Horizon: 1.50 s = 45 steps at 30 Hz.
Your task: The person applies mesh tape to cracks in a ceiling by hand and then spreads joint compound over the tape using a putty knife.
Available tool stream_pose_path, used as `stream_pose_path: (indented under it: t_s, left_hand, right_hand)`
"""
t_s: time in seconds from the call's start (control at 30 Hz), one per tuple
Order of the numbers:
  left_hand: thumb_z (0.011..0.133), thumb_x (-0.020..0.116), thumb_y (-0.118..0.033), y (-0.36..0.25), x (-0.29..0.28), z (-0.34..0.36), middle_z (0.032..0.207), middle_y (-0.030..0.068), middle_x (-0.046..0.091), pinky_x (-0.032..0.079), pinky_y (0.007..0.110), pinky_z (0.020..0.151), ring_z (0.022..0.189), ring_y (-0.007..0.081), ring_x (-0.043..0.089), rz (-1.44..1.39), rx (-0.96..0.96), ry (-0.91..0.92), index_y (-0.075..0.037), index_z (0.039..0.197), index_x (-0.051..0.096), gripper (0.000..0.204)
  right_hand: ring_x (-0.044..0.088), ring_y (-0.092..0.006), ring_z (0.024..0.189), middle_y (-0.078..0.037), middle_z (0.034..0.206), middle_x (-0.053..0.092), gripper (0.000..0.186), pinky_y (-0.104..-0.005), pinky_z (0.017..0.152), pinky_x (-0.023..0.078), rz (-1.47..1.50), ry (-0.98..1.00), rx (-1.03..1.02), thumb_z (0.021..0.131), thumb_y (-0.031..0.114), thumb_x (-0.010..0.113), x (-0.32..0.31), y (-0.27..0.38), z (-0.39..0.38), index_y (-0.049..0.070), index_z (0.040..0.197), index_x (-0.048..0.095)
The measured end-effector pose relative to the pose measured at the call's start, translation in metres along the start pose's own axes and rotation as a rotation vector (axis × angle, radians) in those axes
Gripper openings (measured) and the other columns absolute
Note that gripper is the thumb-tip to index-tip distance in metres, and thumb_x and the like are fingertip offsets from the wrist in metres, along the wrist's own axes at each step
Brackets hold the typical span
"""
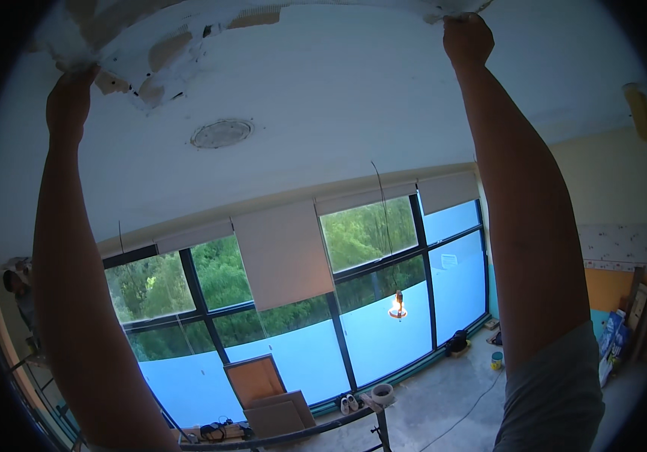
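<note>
Both of my arms reach up to a white ceiling [323, 98]. At the upper left my left hand [73, 102] is closed against a pale, ragged edge, and what it grips is blurred. My right hand [468, 41] makes a fist at the top of the view, touching a whitish torn bit overhead; its fingertips and anything in them are hidden. Between the hands, nearer the left one, runs a damaged patch [165, 56] with brown and white flaking pieces. A round, pale plate [222, 133] sits in the ceiling below that patch.
A lit bulb [397, 307] hangs on a cord before the windows [384, 331]. Below me curves a dark metal rail [293, 435]. Boards [256, 380], shoes [349, 404] and a tape roll [382, 393] are beyond it. At the far left another person [18, 290] is partly visible.
</note>
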State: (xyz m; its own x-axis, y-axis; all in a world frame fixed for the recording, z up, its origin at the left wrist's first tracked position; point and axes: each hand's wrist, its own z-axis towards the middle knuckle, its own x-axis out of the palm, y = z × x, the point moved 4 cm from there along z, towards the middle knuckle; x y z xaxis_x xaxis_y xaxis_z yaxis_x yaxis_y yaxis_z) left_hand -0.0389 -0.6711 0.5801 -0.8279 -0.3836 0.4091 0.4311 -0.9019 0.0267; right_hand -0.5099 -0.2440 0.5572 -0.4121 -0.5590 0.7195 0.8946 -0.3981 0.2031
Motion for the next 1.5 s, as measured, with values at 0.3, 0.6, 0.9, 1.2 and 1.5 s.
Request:
stream_pose_path:
  t_s: [0.3,0.6,0.9,1.2,1.5]
  left_hand:
    - [0.093,0.054,-0.045,-0.007,-0.003,-0.006,0.116,0.0132,0.066,0.041,0.034,0.096,0.108,0.0267,0.060,-0.041,-0.040,-0.036,-0.002,0.122,0.062,0.053]
    - [0.093,0.051,-0.048,-0.001,-0.007,0.000,0.119,0.0169,0.064,0.042,0.038,0.097,0.111,0.0315,0.059,0.023,-0.065,0.033,-0.002,0.123,0.061,0.056]
    - [0.093,0.051,-0.047,-0.008,-0.009,-0.006,0.115,0.0175,0.065,0.042,0.038,0.095,0.109,0.0326,0.060,0.036,-0.030,-0.017,-0.002,0.117,0.064,0.053]
    - [0.093,0.050,-0.047,-0.011,-0.010,-0.005,0.115,0.0173,0.065,0.045,0.039,0.093,0.106,0.0342,0.060,0.068,-0.049,-0.043,-0.002,0.112,0.066,0.051]
    - [0.083,0.062,-0.047,-0.019,-0.018,-0.012,0.109,0.0234,0.065,0.047,0.041,0.091,0.103,0.0382,0.061,0.100,-0.092,-0.242,0.003,0.110,0.063,0.056]
  right_hand:
    - [0.065,-0.0326,0.097,-0.014,0.102,0.070,0.033,-0.0417,0.087,0.049,-0.098,-0.035,-0.034,0.084,0.035,0.062,0.001,0.002,0.010,0.007,0.100,0.070]
    - [0.063,-0.0411,0.083,-0.022,0.083,0.066,0.010,-0.0469,0.073,0.049,0.153,-0.209,-0.004,0.079,0.011,0.062,-0.005,0.016,0.004,0.001,0.081,0.062]
    - [0.063,-0.0414,0.089,-0.024,0.090,0.066,0.022,-0.0451,0.078,0.050,0.133,-0.083,0.084,0.086,0.021,0.062,-0.005,0.023,0.005,0.000,0.093,0.063]
    - [0.065,-0.0326,0.096,-0.010,0.104,0.069,0.028,-0.0413,0.086,0.050,-0.078,-0.050,-0.080,0.087,0.032,0.057,0.004,0.005,0.018,0.014,0.103,0.070]
    - [0.067,-0.0273,0.081,-0.014,0.085,0.068,0.061,-0.0388,0.071,0.054,-0.152,0.076,-0.204,0.080,0.061,0.062,-0.017,0.052,-0.010,0.001,0.084,0.069]
